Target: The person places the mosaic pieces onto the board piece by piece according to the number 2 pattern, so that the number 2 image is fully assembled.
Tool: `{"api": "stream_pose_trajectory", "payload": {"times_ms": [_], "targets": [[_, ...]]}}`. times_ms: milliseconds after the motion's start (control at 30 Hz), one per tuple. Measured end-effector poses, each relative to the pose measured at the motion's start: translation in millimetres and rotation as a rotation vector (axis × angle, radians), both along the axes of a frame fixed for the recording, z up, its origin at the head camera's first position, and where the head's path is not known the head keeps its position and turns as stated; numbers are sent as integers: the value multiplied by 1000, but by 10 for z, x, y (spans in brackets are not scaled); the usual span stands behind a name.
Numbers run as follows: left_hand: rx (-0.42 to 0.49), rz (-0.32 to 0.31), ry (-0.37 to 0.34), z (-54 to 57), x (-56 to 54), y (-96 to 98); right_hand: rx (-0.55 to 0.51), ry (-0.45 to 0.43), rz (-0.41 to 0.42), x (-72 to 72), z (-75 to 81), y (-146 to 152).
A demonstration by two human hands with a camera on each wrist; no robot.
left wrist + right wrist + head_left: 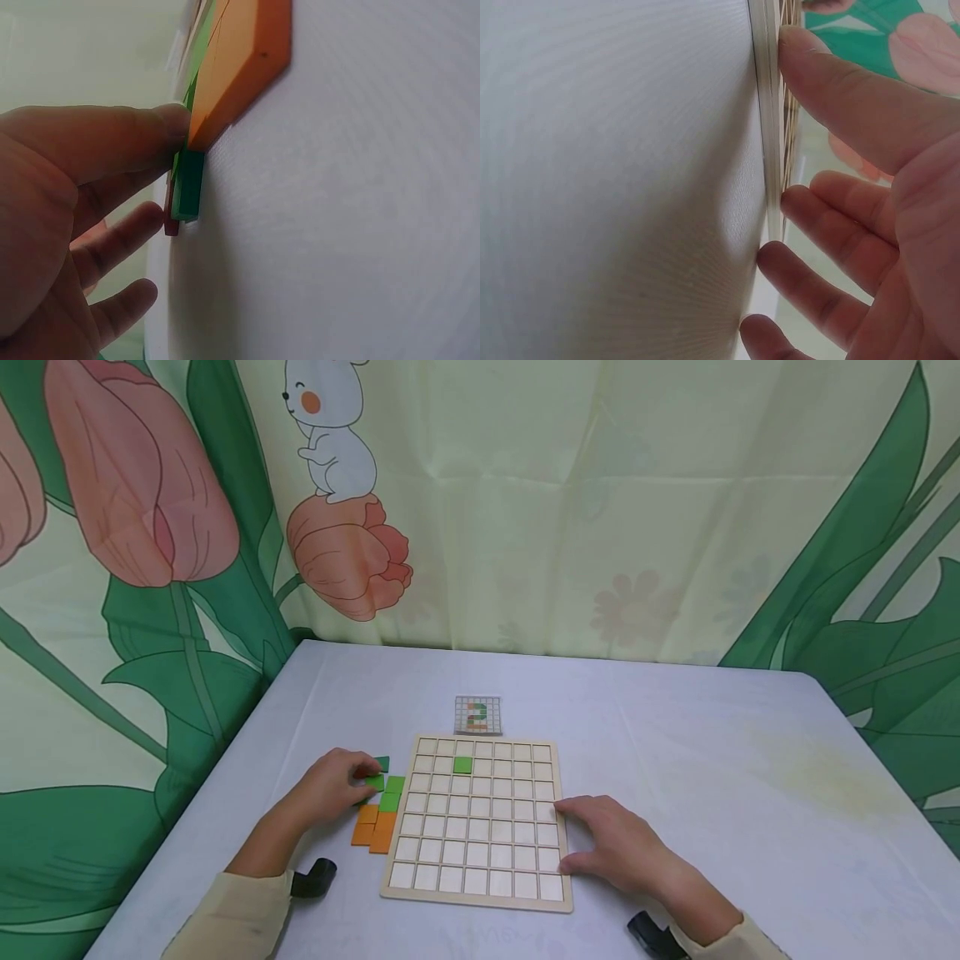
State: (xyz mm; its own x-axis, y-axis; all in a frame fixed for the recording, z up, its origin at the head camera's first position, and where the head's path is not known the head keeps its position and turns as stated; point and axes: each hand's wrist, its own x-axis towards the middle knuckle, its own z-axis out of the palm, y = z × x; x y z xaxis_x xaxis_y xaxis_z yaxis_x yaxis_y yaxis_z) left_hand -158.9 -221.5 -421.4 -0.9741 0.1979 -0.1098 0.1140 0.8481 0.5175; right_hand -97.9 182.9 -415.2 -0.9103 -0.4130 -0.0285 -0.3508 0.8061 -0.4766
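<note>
My left hand is over the loose square tiles left of the wooden grid board. Its thumb and index finger pinch a light green tile. More light green tiles and orange tiles lie beside the board, and a dark green tile shows past the fingertips. In the left wrist view the thumb partly hides the tiles. One green tile sits in a cell near the board's top. My right hand rests its thumb and fingertips on the board's right edge, fingers extended.
A small pattern card with a gridded, coloured figure lies just beyond the board. The white-covered table reaches back to a printed curtain with tulips and a rabbit. Each wrist wears a black camera.
</note>
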Motion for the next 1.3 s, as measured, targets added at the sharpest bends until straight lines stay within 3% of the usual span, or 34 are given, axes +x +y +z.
{"api": "stream_pose_trajectory", "payload": {"times_ms": [467,900,1300], "targets": [[11,-16,3,-2,-8,-3,9,-2,-3,5,1,-3],[18,21,11,0,0,17,4,-4,-6,7,1,-4],[40,58,10,104,-9,74,16,-41,-24,-6,10,-18]]}}
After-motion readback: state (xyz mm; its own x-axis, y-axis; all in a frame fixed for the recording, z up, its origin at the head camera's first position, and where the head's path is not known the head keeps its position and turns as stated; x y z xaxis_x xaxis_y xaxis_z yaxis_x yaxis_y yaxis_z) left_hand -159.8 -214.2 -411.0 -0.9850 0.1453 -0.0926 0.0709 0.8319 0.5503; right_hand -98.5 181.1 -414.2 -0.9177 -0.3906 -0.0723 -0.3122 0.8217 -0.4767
